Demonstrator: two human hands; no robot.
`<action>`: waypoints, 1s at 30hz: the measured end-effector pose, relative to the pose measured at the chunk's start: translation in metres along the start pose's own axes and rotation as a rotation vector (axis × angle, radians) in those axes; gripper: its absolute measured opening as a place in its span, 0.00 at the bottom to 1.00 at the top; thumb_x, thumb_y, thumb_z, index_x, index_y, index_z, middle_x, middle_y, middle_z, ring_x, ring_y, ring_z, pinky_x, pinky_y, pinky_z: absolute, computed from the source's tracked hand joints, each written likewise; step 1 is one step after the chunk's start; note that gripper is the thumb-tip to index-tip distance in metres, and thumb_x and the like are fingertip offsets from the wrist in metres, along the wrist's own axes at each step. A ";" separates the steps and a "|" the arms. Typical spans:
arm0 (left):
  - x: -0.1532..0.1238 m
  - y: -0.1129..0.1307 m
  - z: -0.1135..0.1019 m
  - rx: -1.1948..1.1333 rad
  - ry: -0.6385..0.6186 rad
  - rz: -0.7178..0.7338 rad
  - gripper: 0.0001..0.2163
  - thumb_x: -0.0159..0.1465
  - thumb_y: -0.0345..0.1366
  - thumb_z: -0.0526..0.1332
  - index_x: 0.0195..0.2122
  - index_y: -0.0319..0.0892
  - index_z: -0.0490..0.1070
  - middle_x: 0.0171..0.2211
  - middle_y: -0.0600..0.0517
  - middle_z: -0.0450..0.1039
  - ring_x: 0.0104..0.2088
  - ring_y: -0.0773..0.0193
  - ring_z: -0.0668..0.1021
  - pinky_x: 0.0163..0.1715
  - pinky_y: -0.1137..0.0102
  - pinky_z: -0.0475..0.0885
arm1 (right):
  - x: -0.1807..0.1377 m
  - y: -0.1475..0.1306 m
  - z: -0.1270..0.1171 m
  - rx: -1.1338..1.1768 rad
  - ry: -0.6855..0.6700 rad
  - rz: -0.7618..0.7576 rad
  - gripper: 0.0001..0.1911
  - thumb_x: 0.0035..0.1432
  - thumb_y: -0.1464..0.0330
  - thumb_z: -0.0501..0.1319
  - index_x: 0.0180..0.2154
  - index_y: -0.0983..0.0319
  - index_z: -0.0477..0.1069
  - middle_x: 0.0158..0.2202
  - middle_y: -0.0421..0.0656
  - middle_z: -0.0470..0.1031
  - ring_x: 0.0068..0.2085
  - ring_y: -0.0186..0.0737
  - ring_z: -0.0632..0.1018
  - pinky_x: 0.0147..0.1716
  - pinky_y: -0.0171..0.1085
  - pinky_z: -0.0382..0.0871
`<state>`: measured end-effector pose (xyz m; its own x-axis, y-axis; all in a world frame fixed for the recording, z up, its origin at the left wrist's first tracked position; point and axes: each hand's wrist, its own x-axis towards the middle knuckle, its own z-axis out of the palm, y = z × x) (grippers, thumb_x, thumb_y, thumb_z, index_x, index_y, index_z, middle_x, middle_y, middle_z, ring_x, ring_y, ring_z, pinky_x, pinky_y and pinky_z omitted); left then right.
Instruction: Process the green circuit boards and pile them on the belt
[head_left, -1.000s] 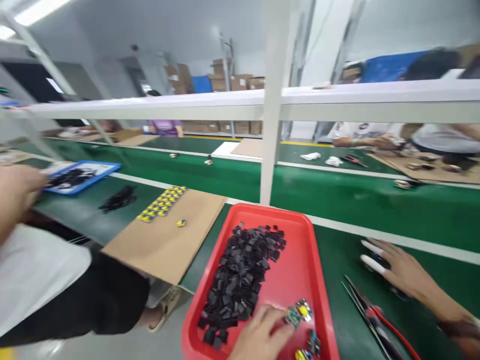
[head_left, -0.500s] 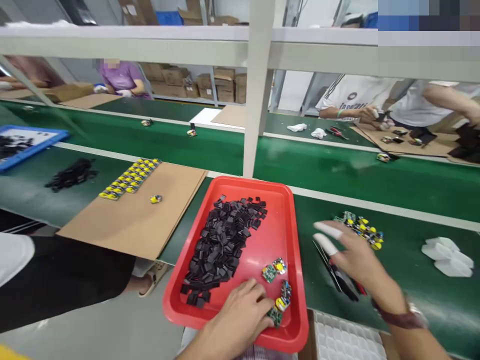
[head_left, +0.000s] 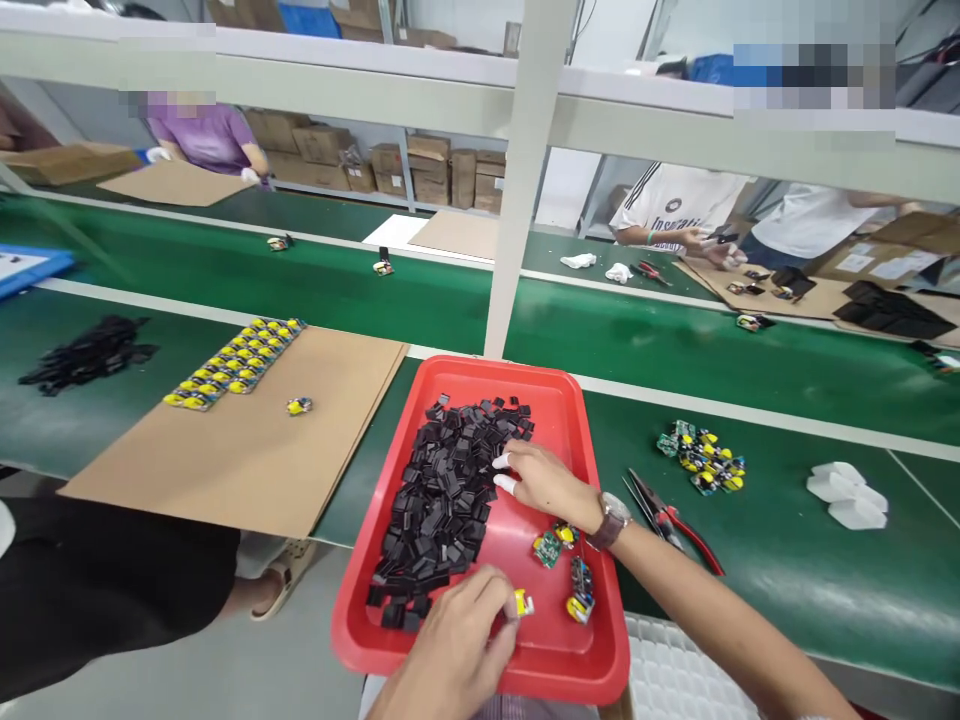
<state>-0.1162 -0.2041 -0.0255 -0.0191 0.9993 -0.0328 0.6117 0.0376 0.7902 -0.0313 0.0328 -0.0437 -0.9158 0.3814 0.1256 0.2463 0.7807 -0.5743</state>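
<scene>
A red tray (head_left: 598, 470) stands in front of me. It holds a heap of small black flat pieces (head_left: 442, 490) and several small circuit boards (head_left: 549, 547) with yellow parts. Low in the tray, my left hand (head_left: 466, 635) is closed on a circuit board (head_left: 523, 602); its yellow-and-white end sticks out past the fingers, which hide the rest. My right hand (head_left: 551, 488), with white finger cots on two fingertips, reaches to the heap's right edge. Its fingertips are slightly apart at the black pieces, with nothing visibly gripped.
Red-handled pliers (head_left: 675, 525) lie right of the tray, near a cluster of circuit boards (head_left: 705, 460) and white plastic cups (head_left: 847, 495). On the left, a cardboard sheet (head_left: 247, 450) bears rows of boards (head_left: 236, 365). An upright post (head_left: 517, 200) stands behind the tray. Co-workers sit across.
My right hand has moved left from above the pliers into the tray, at the black pieces. My left hand has picked up a circuit board and shifted slightly left. The view has turned slightly.
</scene>
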 end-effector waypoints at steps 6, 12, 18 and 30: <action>-0.004 -0.005 -0.015 -0.191 0.133 -0.014 0.16 0.70 0.29 0.57 0.58 0.51 0.69 0.47 0.50 0.74 0.45 0.62 0.79 0.48 0.69 0.74 | -0.003 0.006 0.000 0.193 0.099 0.111 0.06 0.65 0.66 0.66 0.37 0.63 0.80 0.39 0.47 0.81 0.37 0.42 0.82 0.39 0.40 0.77; 0.003 -0.014 -0.021 -0.238 0.211 -0.082 0.13 0.72 0.34 0.58 0.55 0.48 0.73 0.50 0.48 0.73 0.47 0.60 0.79 0.50 0.67 0.76 | -0.025 -0.019 -0.006 0.352 0.189 0.149 0.11 0.68 0.61 0.64 0.45 0.60 0.80 0.47 0.48 0.84 0.47 0.46 0.85 0.49 0.45 0.80; 0.008 -0.015 -0.012 -0.276 0.266 -0.110 0.26 0.72 0.33 0.57 0.70 0.49 0.58 0.57 0.45 0.73 0.56 0.55 0.77 0.60 0.58 0.72 | -0.056 -0.057 0.001 0.363 0.304 0.015 0.14 0.67 0.68 0.63 0.53 0.54 0.79 0.49 0.46 0.85 0.49 0.46 0.85 0.51 0.45 0.81; 0.015 0.027 -0.017 -0.554 0.140 -0.063 0.35 0.63 0.28 0.63 0.71 0.49 0.58 0.47 0.47 0.80 0.44 0.58 0.82 0.52 0.60 0.78 | -0.100 -0.052 -0.011 0.269 0.493 -0.157 0.23 0.64 0.75 0.63 0.58 0.53 0.75 0.43 0.46 0.85 0.39 0.45 0.86 0.39 0.38 0.84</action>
<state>-0.1130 -0.1880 0.0060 -0.1700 0.9847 -0.0389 0.1014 0.0567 0.9932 0.0506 -0.0406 -0.0176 -0.6635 0.5070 0.5502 -0.0289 0.7175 -0.6959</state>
